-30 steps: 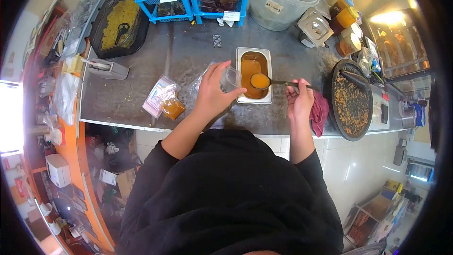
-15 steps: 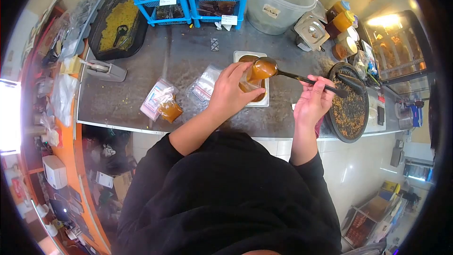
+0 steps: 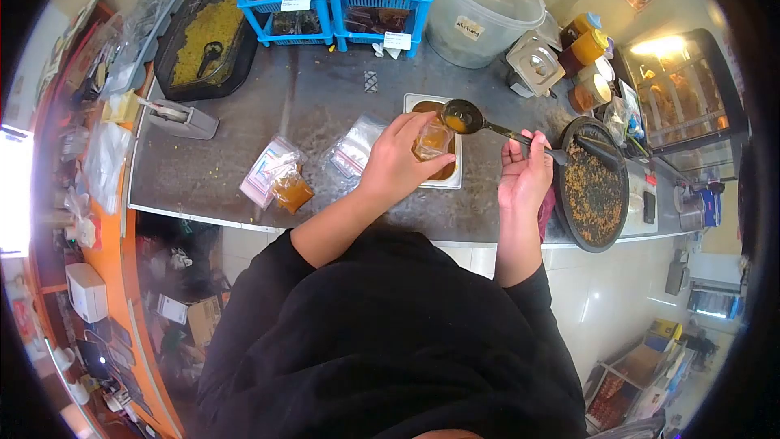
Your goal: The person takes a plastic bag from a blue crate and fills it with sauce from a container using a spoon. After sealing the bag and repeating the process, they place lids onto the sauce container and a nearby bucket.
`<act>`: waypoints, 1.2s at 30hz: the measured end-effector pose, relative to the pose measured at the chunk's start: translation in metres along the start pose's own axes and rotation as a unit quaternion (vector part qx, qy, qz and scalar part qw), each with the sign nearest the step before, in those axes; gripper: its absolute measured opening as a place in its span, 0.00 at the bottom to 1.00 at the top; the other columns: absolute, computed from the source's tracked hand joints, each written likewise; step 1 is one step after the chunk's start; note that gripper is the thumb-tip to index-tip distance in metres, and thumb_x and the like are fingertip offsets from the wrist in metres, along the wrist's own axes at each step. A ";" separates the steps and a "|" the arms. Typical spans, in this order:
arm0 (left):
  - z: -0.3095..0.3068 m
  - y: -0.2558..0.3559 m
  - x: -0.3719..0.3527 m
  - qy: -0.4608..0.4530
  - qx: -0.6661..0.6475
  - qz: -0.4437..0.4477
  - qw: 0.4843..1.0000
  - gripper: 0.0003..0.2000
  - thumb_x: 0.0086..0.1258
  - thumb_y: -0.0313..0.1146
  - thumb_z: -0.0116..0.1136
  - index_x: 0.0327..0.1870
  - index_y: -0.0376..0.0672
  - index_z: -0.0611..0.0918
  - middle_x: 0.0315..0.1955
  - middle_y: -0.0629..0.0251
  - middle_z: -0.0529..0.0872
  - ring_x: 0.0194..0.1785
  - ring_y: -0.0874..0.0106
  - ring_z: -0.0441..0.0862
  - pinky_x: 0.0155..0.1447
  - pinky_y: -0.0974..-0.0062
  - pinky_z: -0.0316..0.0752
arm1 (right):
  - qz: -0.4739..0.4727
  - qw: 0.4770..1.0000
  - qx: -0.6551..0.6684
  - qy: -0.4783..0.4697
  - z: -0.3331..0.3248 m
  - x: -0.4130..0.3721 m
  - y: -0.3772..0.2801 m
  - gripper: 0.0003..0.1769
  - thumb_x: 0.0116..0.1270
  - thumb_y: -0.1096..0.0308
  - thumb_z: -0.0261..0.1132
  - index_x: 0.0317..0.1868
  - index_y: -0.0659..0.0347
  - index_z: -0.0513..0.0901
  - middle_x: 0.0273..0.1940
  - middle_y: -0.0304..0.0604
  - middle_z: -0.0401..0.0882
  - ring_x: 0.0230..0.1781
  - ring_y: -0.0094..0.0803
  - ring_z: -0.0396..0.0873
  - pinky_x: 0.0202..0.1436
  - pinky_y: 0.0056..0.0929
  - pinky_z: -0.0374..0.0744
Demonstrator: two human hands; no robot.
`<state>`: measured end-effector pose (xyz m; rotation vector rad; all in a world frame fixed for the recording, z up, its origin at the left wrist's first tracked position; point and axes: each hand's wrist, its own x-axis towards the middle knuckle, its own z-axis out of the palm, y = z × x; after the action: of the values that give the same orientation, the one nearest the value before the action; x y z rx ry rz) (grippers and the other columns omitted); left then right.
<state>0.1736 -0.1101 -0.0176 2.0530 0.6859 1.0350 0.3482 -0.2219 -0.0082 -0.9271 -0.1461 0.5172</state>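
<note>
Orange sauce (image 3: pixel 439 137) in plastic cup (image 3: pixel 426 149); left hand (image 3: pixel 396 161) pinching cup, right hand (image 3: pixel 524 175) pinching ladle (image 3: pixel 486 123).

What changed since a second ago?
Left hand moved the clear cup right, over the metal pan. Right hand shifted the ladle forward, beside the cup's rim; it now holds far less sauce. Nothing was let go; the pan stayed put.

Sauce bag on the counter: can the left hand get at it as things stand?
Probably not: the left hand is holding the clear plastic cup, though the sauce bag lies uncovered.
</note>
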 end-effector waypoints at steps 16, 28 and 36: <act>-0.011 0.012 -0.001 0.042 0.001 0.050 0.998 0.28 0.51 0.33 0.78 0.55 0.41 0.80 0.43 0.59 0.84 0.41 0.67 0.85 0.45 0.71 0.81 | -0.065 0.878 -0.357 -0.313 -0.035 -0.019 0.054 0.10 0.66 0.81 0.62 0.48 0.64 0.81 0.47 0.41 0.83 0.50 0.26 0.80 0.55 0.26 0.76; -0.029 0.021 0.000 0.080 -0.187 -0.090 0.975 0.21 0.59 0.29 0.73 0.54 0.35 0.80 0.41 0.63 0.87 0.43 0.75 0.85 0.47 0.77 0.79 | -0.016 0.920 -0.252 -0.298 0.030 -0.042 0.046 0.08 0.67 0.79 0.65 0.46 0.64 0.79 0.39 0.40 0.85 0.42 0.22 0.82 0.48 0.21 0.79; -0.063 0.009 -0.017 0.022 -0.275 -0.203 0.940 0.08 0.69 0.22 0.62 0.46 0.31 0.83 0.35 0.63 0.88 0.39 0.79 0.85 0.46 0.81 0.79 | 0.026 0.934 -0.192 -0.300 0.061 -0.058 0.037 0.08 0.65 0.79 0.68 0.44 0.64 0.81 0.39 0.39 0.85 0.39 0.20 0.82 0.46 0.19 0.78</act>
<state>0.1135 -0.1044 0.0082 1.3403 0.7079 0.9008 0.2638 -0.1872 0.0045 -1.1309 -0.8013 0.8312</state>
